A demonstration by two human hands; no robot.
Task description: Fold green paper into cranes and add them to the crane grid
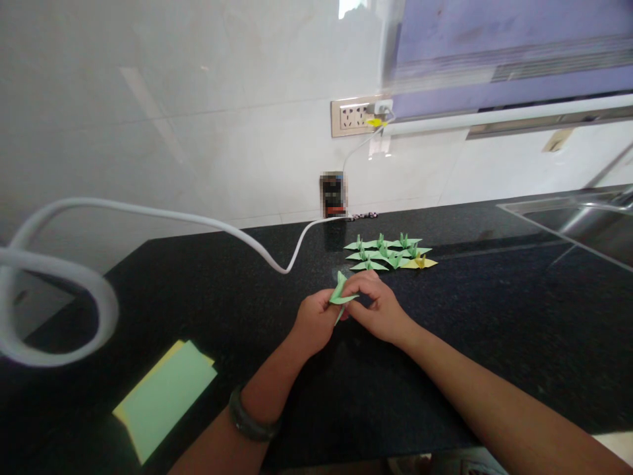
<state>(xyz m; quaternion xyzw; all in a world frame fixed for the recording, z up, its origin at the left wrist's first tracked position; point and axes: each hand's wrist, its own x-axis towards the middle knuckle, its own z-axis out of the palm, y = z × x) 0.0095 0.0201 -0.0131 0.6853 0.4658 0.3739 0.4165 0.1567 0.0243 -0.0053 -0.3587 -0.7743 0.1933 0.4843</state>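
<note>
Above a black countertop (376,409), the left hand (315,321) and right hand (380,307) pinch a green folded paper (340,289) between them. Just beyond sit green paper cranes (383,253) and a yellow crane (420,262); paper sheets (168,399) lie off to the left.

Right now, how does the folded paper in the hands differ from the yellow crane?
The folded paper is between the left hand and right hand; the yellow crane rests on the counter. The paper is pale green, the crane yellow. The crane sits beside green cranes; the paper is held apart. Both have pointed tips.
</note>
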